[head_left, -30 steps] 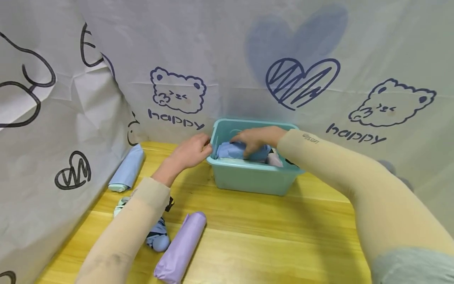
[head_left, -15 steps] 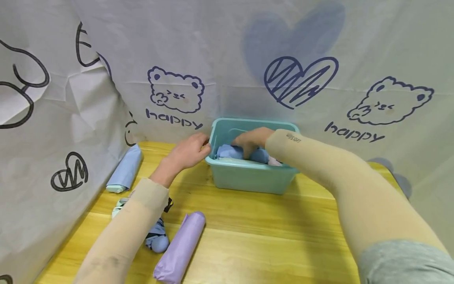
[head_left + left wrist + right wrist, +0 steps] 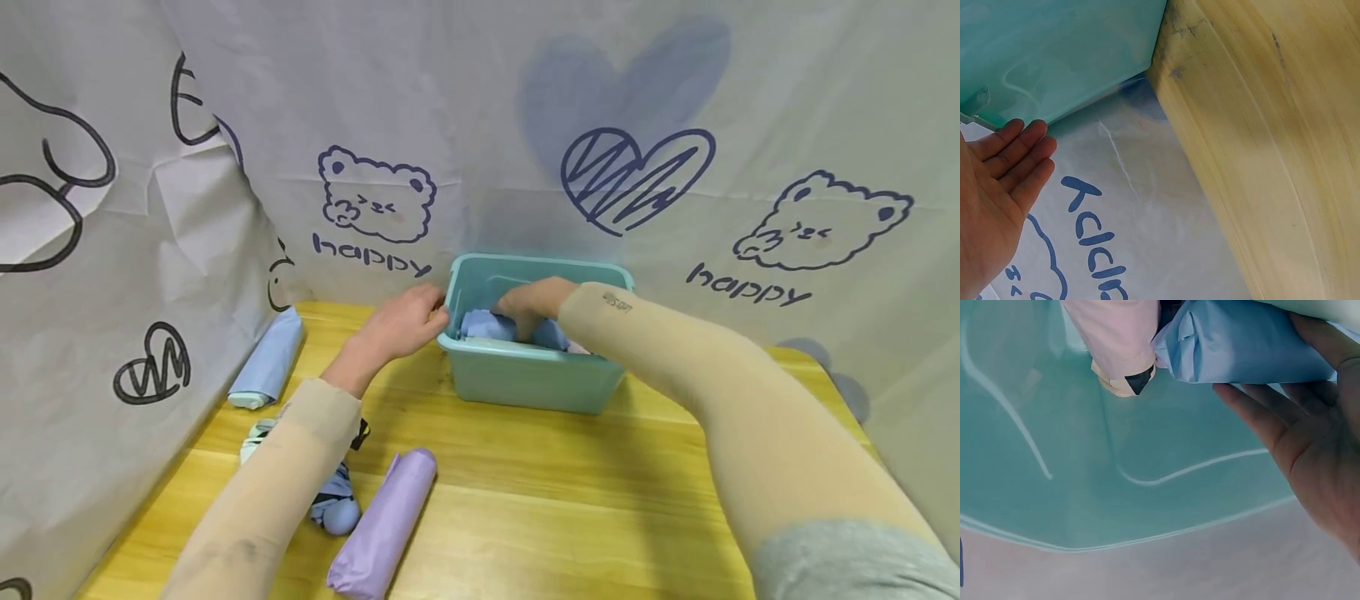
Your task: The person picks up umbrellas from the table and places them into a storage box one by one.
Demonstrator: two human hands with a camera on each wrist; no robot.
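Observation:
My right hand (image 3: pixel 532 300) reaches into a teal plastic bin (image 3: pixel 528 379) and holds a blue folded umbrella (image 3: pixel 1241 340). In the right wrist view the thumb lies on one side of it and the fingers on the other. Beside that umbrella in the bin is a pink wrapped bundle (image 3: pixel 1119 334) with a cream and black end. A pale item next to it is mostly hidden. At the bin's left rim is my left hand (image 3: pixel 405 321); the left wrist view shows its fingers (image 3: pixel 1032 147) lightly bent at the bin wall, with the thumb hidden.
A purple folded umbrella (image 3: pixel 386 525) lies on the wooden table (image 3: pixel 562 508). Left of it, a blue and black item with a round knob (image 3: pixel 339 515) is partly under my left arm. A light-blue roll (image 3: pixel 268 358) lies by the left sheet. Printed white sheets hang behind the bin.
My right hand has gone lower into the bin with the blue umbrella, and its forearm has shifted left. The left hand stays at the rim.

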